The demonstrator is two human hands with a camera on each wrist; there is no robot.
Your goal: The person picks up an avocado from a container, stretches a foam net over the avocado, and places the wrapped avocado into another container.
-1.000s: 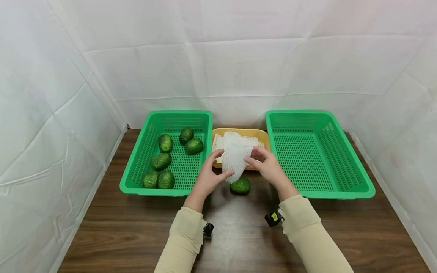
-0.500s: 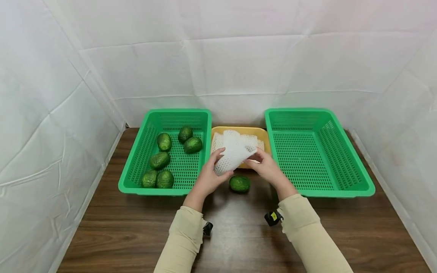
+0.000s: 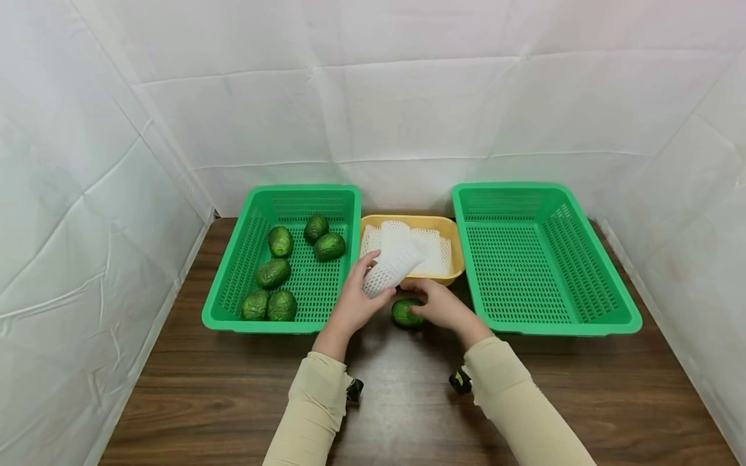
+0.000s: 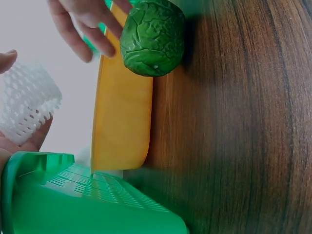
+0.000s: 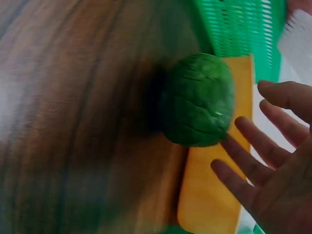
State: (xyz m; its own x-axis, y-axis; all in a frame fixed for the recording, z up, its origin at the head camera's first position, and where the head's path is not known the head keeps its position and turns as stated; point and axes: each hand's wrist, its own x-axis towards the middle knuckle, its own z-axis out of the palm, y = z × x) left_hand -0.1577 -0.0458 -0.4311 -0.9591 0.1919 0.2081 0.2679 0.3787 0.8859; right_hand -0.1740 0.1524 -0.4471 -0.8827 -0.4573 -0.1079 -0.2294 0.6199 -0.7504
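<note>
My left hand (image 3: 352,301) holds a white foam net sleeve (image 3: 389,270) between thumb and fingers, over the front of the yellow tray (image 3: 456,260). The net's mesh and frayed open end show in the left wrist view, where this foam net (image 4: 30,100) is at the left. A dark green, wrinkled avocado (image 3: 402,313) lies on the table in front of the tray. Right above its right side is my right hand (image 3: 440,304). In the right wrist view my right hand (image 5: 278,168) has its fingers spread, fingertips right beside the avocado (image 5: 197,100).
At the left, a green basket (image 3: 215,309) holds several more avocados (image 3: 274,274). Another green basket (image 3: 628,310) stands at the right, with a bare slotted floor. Further white foam nets (image 3: 428,249) lie in the yellow tray between them. White sheeting (image 3: 408,97) hangs behind.
My right hand has let go of the foam net and moved down toward the avocado. The left hand keeps the net, which has tilted from nearly upright to slanting toward the upper right.
</note>
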